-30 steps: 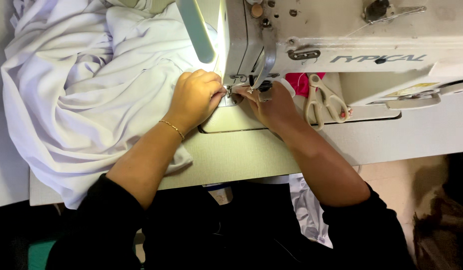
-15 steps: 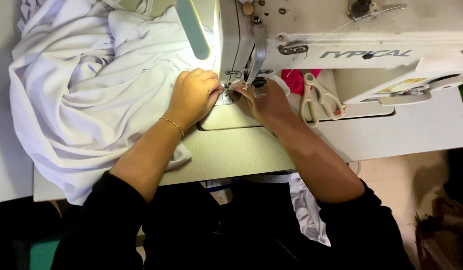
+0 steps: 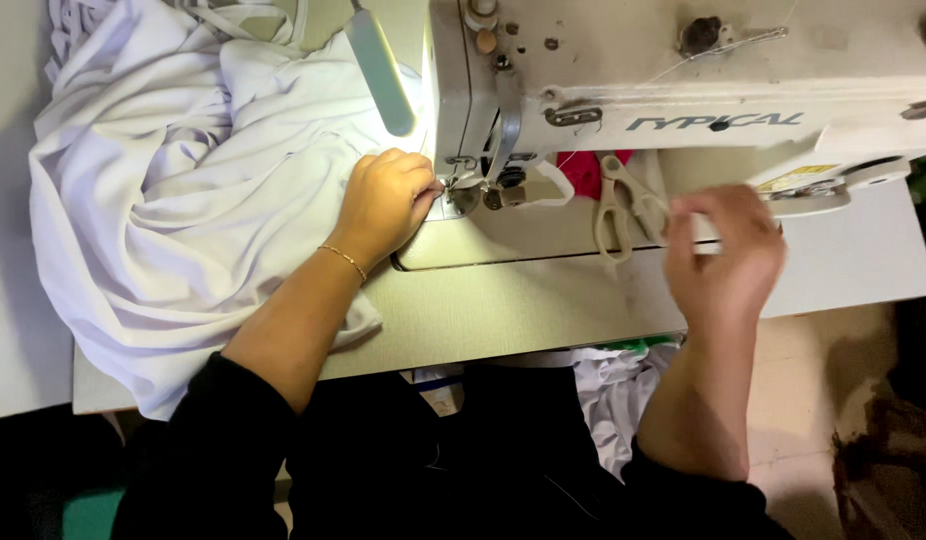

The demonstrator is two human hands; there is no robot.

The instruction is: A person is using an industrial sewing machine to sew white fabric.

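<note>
White fabric point(image 3: 183, 200) pinched by left hand point(image 3: 383, 200); right hand point(image 3: 728, 255) withdrawn from needle, loose, blurred.

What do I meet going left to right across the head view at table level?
White fabric → left hand → presser foot → scissors → right hand, blurred.

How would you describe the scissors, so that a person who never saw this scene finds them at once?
Start at the big cream sewing machine across the top of the table. Under its arm, right of the needle, the scissors lie on the machine bed, just left of the blurred right hand. Their pale looped handles and metal blades set them apart from the red cloth behind them.
</note>
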